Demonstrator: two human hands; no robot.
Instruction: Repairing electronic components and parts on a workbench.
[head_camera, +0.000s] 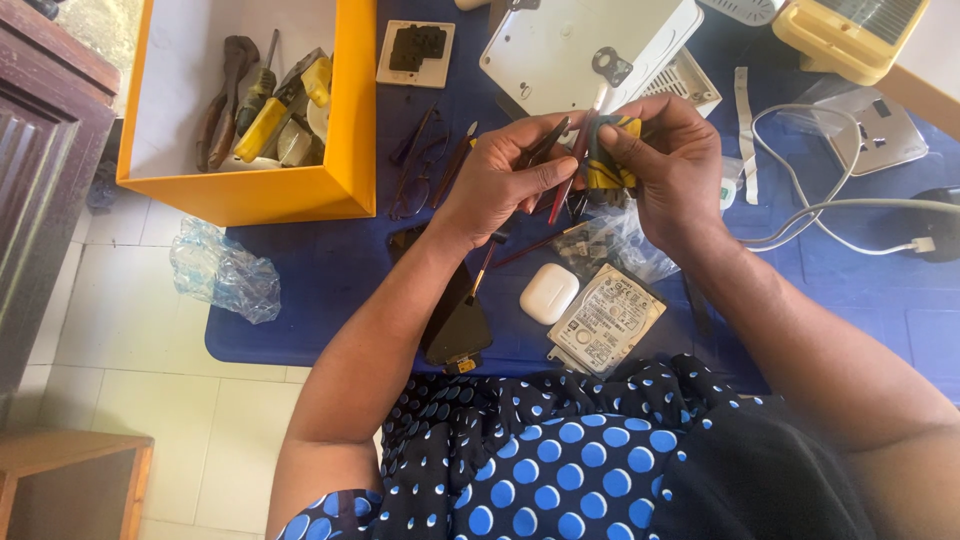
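Hands meet above the blue table (300, 270): left hand (500, 180) pinches a thin red-handled tool (575, 165), right hand (670, 165) grips a yellow-and-grey part (612, 160), far of the white earbud case (549, 293).

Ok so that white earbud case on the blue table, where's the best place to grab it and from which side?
Take the white earbud case across its two longer rounded sides, coming straight down from above. It lies flat on the blue table, with the hard drive close on one side and the dark phone on the other, so a top-down pinch probably avoids both.
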